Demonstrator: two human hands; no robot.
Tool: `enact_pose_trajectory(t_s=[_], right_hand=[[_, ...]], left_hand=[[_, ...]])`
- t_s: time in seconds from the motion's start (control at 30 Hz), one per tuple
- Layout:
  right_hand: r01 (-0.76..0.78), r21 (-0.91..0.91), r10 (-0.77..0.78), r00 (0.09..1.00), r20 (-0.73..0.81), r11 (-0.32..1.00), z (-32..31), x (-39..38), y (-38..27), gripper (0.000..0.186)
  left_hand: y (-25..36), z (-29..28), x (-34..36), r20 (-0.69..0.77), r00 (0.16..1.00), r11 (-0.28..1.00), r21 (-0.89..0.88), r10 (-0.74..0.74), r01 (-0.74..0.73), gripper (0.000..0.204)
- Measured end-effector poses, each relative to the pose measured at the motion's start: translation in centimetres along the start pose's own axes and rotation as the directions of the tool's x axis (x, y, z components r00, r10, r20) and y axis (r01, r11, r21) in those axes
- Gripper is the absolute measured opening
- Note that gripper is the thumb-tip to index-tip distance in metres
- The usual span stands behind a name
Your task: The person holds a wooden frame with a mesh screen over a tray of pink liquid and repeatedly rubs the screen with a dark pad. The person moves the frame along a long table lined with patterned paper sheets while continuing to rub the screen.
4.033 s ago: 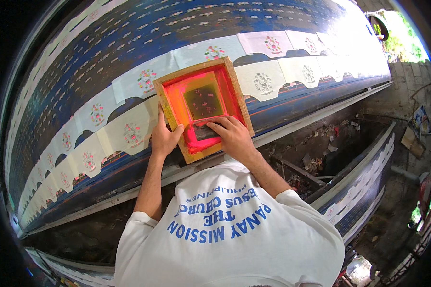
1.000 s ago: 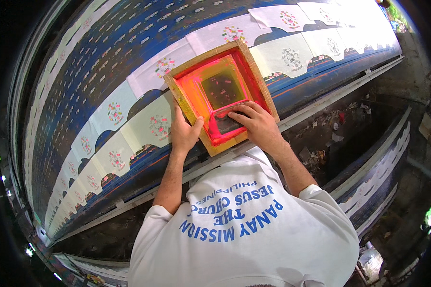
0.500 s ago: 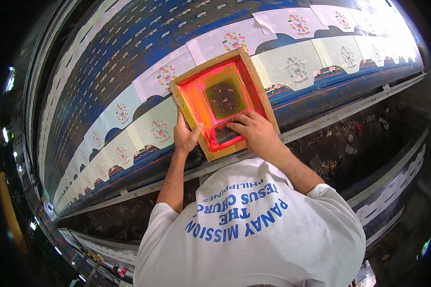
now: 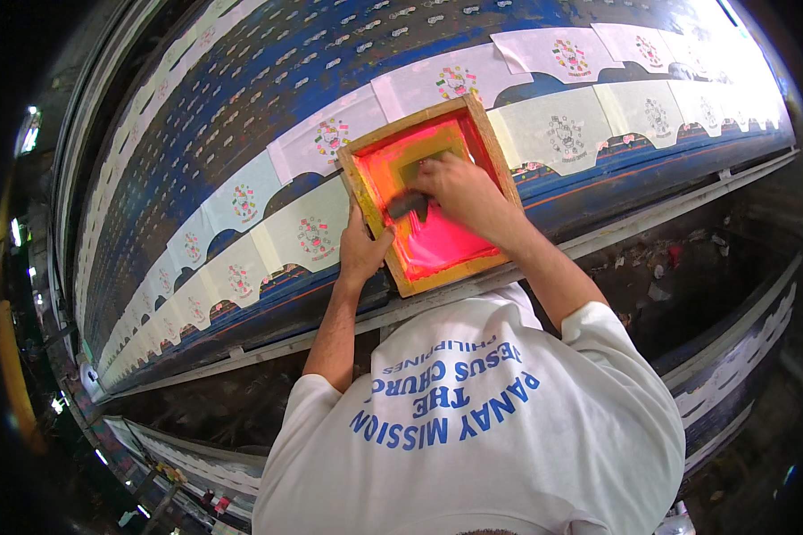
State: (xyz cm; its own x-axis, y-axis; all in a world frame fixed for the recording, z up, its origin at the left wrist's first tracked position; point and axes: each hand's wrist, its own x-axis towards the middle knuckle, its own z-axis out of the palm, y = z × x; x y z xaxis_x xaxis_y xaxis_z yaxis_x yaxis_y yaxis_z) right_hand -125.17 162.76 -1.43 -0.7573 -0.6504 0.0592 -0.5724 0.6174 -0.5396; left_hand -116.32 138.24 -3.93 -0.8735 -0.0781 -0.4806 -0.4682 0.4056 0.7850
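A wooden-framed printing screen (image 4: pixel 451 278) lies tilted across the row of cut fabric pieces. Bright pink ink (image 4: pixel 437 248) coats much of its mesh, and an olive patch shows near the far end. My left hand (image 4: pixel 363 248) clasps the frame's left side, thumb over the edge. Inside the frame, my right hand (image 4: pixel 459 189) grips a dark squeegee (image 4: pixel 408 207), which rests on the inked mesh; my fingers partly hide it. The fabric under the screen is hidden. Beside the frame lie pale pieces, one on the left (image 4: pixel 299 245) and one on the right (image 4: pixel 558 134), each with a printed cartoon motif.
The long blue, ink-stained printing table (image 4: pixel 330 67) carries rows of printed pieces. A metal rail (image 4: pixel 616 239) runs along its near edge. Beyond that rail is a dark gap with scraps (image 4: pixel 660 272) in it. Another table with pale pieces (image 4: pixel 732 357) stands at right.
My right hand has pushed the squeegee away from the near end toward the far part of the screen. Pink ink now covers the near mesh. My left hand keeps its hold on the frame.
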Motion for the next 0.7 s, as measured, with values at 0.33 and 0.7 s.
enact_pose_trajectory(t_s=[0.33, 0.7], right_hand=[[0.000, 0.006, 0.000, 0.999, 0.046, 1.000, -1.9, -7.4, -3.8, 0.052], [-0.185, 0.000, 0.185, 0.982, 0.038, 0.983, -4.7, 0.8, 2.0, 0.048]], left_hand=[[-3.8, 0.2, 1.1, -0.041, 0.972, 0.970, 0.086, 0.231, -0.226, 0.101], [-3.6, -0.2, 0.3, -0.064, 0.957, 0.929, 0.269, 0.281, -0.255, 0.111]])
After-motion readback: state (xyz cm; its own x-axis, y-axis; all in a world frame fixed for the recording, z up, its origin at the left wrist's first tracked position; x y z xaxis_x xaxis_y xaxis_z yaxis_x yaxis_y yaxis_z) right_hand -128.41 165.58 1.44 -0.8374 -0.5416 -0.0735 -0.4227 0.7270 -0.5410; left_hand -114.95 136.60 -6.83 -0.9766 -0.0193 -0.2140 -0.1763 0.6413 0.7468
